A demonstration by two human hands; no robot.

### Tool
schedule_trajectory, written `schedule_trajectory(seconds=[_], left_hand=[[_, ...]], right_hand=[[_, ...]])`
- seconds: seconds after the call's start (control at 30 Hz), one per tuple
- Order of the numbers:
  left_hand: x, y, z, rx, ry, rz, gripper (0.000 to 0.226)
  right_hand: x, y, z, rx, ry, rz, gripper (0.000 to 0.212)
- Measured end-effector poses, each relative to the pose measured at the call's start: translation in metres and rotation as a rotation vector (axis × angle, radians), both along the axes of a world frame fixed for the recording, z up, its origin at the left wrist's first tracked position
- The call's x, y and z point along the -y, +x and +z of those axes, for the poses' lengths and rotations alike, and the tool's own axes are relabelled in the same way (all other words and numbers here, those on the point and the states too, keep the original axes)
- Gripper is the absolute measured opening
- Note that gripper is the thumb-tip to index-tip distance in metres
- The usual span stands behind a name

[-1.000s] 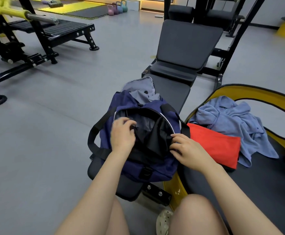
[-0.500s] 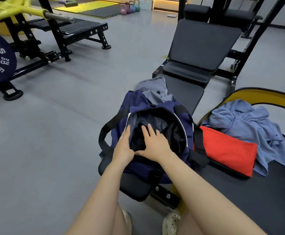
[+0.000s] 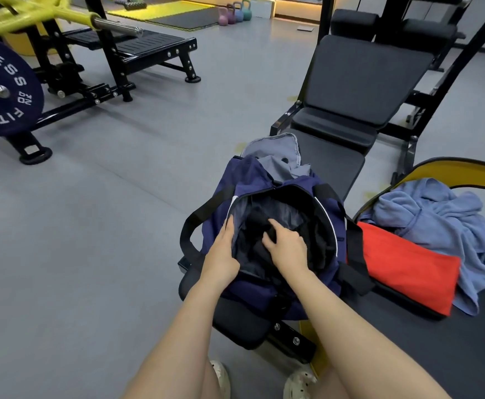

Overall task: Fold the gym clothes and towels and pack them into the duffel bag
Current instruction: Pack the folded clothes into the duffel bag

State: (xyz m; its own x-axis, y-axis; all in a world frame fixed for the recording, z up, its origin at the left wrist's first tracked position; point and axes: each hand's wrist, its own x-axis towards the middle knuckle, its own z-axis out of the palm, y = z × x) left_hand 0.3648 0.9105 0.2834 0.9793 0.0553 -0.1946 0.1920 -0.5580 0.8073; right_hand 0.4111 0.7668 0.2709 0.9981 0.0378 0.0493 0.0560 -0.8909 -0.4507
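I saw the navy duffel bag unzipped on the bench, black garment inside. R hand pinched that garment w/ curled fingers; L hand lay straight-fingered on the bag's rim. Weight plate read "FITNESS". Since 0.5 s ago, R fingers went from flat to curled. Red towel & blue garment lay beside the bag.

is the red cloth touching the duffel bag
Touching: the head view shows the red cloth lying right against the duffel bag, its near edge tucked behind the bag's black strap.

weight plate far left | kettlebells far back | incline bench ahead
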Motion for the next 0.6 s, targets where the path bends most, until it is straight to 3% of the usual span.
schedule_trajectory(seconds=[0.1,0.2,0.3,0.37,0.5,0.6], left_hand=[[-0.001,0.002,-0.001,0.036,-0.012,0.0,0.1],[-0.002,0.004,-0.003,0.032,-0.02,0.037,0.101],[-0.005,0.002,-0.002,-0.007,0.01,0.062,0.096],[-0.006,0.002,0.0,-0.01,0.02,0.062,0.095],[-0.004,0.002,0.004,-0.002,0.01,0.065,0.095],[-0.003,0.001,0.006,0.003,-0.004,0.065,0.095]], right_hand=[[-0.013,0.001,0.011,0.193,0.172,-0.071,0.041],[-0.026,-0.009,0.004,0.301,-0.01,0.069,0.036],[-0.025,-0.02,-0.023,0.198,-0.152,0.245,0.047],[-0.018,-0.021,-0.024,0.003,-0.093,0.272,0.059],[-0.008,-0.016,-0.011,-0.04,0.121,0.361,0.075],[-0.01,-0.013,-0.014,-0.11,-0.08,0.49,0.076]])
